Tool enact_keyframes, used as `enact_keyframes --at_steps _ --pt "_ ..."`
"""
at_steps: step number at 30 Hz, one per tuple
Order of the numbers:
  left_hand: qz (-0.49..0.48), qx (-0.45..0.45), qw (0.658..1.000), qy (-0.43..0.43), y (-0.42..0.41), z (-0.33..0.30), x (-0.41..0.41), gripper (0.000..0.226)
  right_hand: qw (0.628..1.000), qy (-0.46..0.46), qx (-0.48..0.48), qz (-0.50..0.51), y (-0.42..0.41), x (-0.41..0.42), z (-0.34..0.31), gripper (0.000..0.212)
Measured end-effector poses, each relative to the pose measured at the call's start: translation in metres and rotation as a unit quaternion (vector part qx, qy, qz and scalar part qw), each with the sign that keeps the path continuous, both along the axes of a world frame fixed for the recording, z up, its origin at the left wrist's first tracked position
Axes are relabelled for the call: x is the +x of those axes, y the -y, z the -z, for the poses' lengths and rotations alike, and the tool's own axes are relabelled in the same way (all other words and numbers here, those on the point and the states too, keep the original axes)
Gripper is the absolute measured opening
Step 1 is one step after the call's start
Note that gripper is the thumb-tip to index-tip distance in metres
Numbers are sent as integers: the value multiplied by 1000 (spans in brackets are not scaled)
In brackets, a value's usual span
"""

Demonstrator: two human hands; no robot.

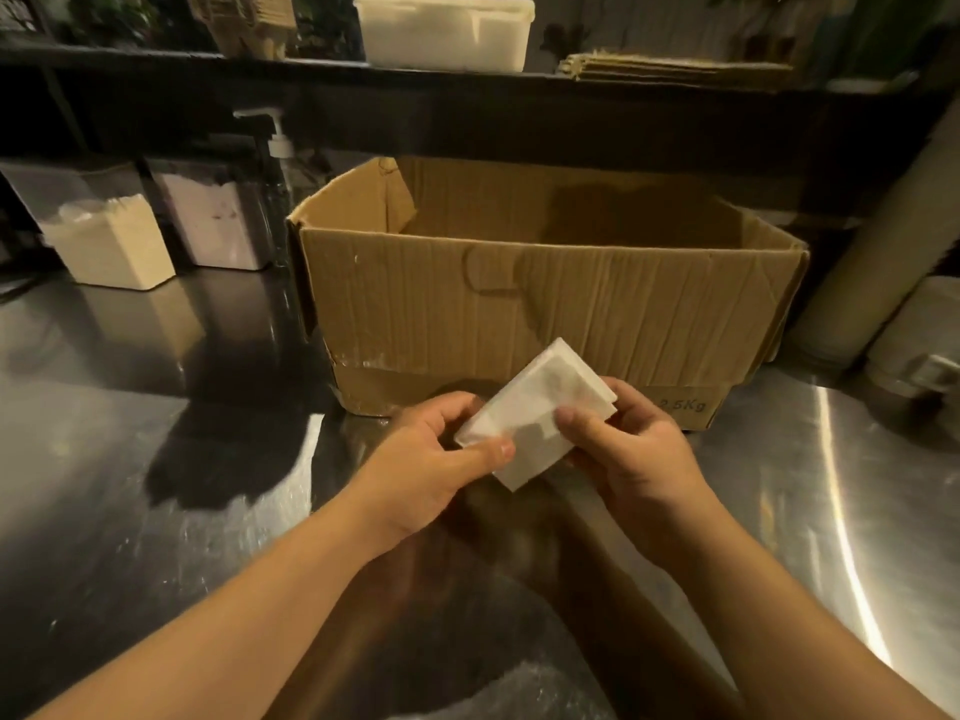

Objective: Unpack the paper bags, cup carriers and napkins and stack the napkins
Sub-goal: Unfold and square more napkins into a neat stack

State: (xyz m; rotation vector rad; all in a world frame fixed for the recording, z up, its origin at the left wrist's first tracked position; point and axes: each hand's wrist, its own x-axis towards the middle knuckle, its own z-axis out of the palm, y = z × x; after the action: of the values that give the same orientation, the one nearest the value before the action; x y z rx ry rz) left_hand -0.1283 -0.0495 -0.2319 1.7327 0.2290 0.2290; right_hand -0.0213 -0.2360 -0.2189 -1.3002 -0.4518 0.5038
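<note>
Napkins are the business in hand, but start with what surrounds them: the steel tabotop is not a word — the steel tabletop (pixel 156 459) spreads wide around you, and the open cardboard box (pixel 545 298) stands on it straight ahead, its inside too dark to tell what remains in there. On the shelf (pixel 156 59) above the box lie a white lidded tub (pixel 447 31) and what looks like a flat pile of brown paper bags (pixel 680 70). To the left of the box stand two clear canisters (pixel 109 236) of powder and a pump bottle (pixel 278 142).

You hold the napkins (pixel 535 407) — a small folded white bundle — in the air just in front of the box's near wall, above the tabletop. Your left hand (pixel 436 459) pinches the lower left edge with the thumb on top; your right hand (pixel 634 454) grips the right side, thumb pressing the face and fingers curled behind.

To do this step well, I judge you should square the bundle before you set it down: keep both thumbs light, since thin paper creases under a hard pinch, and nudge the offset corners at the right into line. Choose a bare, dry patch of tabletop beside the box, lay the bundle flat, and release both sides together so the layers do not fan out.
</note>
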Motion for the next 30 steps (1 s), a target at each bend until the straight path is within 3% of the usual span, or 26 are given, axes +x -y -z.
enact_keyframes --at_steps 3,8,13,25,30 --pt "-15 -44 999 -1 5 -20 -1 32 1000 12 -27 8 -5 -7 -25 66" --pt "-18 -11 1000 -8 8 -70 3 29 990 107 -89 7 -7 -10 -86 60" --pt "-9 -19 1000 -6 0 -142 20 27 985 136 -109 -2 -20 8 -160 38" --pt "-45 56 997 -20 -62 -309 95 22 984 134 -106 44 -87 80 -317 39" --pt "-50 94 993 -46 -101 -351 125 19 986 114 -111 37 -125 113 -360 34"
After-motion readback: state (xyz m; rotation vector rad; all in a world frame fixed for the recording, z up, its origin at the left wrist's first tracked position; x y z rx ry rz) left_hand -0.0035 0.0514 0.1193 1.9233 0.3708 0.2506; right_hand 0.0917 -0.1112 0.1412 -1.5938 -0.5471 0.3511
